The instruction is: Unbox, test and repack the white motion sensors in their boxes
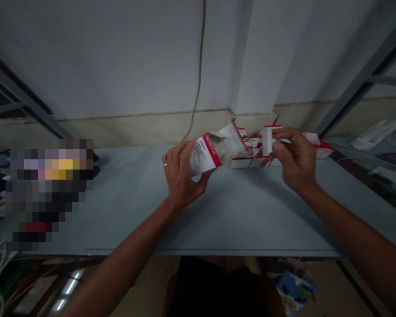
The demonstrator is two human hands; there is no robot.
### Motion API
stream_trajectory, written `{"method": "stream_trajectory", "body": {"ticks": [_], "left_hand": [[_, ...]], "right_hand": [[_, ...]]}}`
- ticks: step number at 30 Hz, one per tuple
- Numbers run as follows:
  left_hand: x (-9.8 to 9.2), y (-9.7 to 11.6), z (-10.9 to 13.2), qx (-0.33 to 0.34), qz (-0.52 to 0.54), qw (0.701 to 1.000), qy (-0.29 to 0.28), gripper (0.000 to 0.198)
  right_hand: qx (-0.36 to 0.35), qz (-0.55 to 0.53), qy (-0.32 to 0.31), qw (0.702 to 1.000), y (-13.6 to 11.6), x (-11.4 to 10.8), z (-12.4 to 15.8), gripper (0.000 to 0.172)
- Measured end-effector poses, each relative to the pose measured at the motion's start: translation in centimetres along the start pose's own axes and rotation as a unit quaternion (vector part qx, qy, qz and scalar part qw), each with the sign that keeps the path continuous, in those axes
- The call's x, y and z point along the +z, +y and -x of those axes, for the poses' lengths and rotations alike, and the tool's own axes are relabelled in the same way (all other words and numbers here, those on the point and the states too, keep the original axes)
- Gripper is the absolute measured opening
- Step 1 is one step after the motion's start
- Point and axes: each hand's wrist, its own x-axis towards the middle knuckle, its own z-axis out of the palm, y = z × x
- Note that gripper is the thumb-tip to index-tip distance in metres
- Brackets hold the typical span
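My left hand (180, 176) is wrapped round a white and red cardboard box (203, 157) printed "DETECTOR", held tilted above the table. Its opened end faces right, with a flap standing out and something pale and clear-looking inside. To the right, my right hand (297, 160) pinches a small white plastic piece (267, 141) between thumb and fingers, apart from the box. What exactly this piece is, I cannot make out. Behind and below it, several more red and white boxes (240, 163) sit on the table, partly hidden by my right hand.
The grey-blue table (135, 215) runs up to the wall (135, 57), where a cable (200, 57) hangs. Metal frame posts (359, 83) rise at both sides. A blurred-out area covers the left end. Wires and packets (376, 134) lie at far right.
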Motion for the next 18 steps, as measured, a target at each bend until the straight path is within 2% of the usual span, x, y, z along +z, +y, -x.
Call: {"method": "stream_trajectory", "body": {"ticks": [2,5,8,10,11,12,13,15,16,17,18], "left_hand": [[0.0,0.0,0.0,-0.013,0.005,1.000,0.011,0.085],[0.0,0.0,-0.1,-0.007,0.012,1.000,0.016,0.086],[0.2,0.0,0.0,0.001,0.013,1.000,0.014,0.084],[0.2,0.1,0.1,0.002,0.012,1.000,0.009,0.081],[0.3,0.1,0.1,0.002,0.011,1.000,0.005,0.079],[0.3,0.1,0.1,0.002,0.008,1.000,0.001,0.077],[0.3,0.2,0.0,0.003,0.005,1.000,-0.004,0.075],[0.2,0.2,0.0,0.008,-0.004,1.000,-0.015,0.072],[0.3,0.2,0.0,0.011,-0.008,1.000,-0.023,0.071],[0.3,0.2,0.0,0.016,-0.012,0.999,-0.030,0.069],[0.3,0.3,0.0,0.023,-0.015,0.999,-0.037,0.068]], "right_hand": [[-0.046,0.089,-0.114,0.988,0.0,0.1,0.3,0.020],[-0.105,0.232,-0.298,0.920,0.2,1.1,1.2,0.022],[-0.102,0.322,-0.396,0.854,0.8,2.1,2.0,0.025],[-0.093,0.341,-0.427,0.832,1.3,2.3,2.2,0.024],[-0.092,0.337,-0.426,0.835,1.4,2.2,2.1,0.023],[-0.092,0.325,-0.403,0.851,1.4,2.1,2.0,0.022],[-0.093,0.302,-0.357,0.879,1.3,1.9,1.8,0.023],[-0.088,0.231,-0.214,0.945,0.5,1.4,1.3,0.025],[-0.084,0.190,-0.140,0.968,0.0,1.3,1.1,0.024],[-0.082,0.153,-0.083,0.981,-0.6,1.1,0.9,0.022],[-0.083,0.125,-0.052,0.987,-1.1,1.1,0.8,0.020]]}}
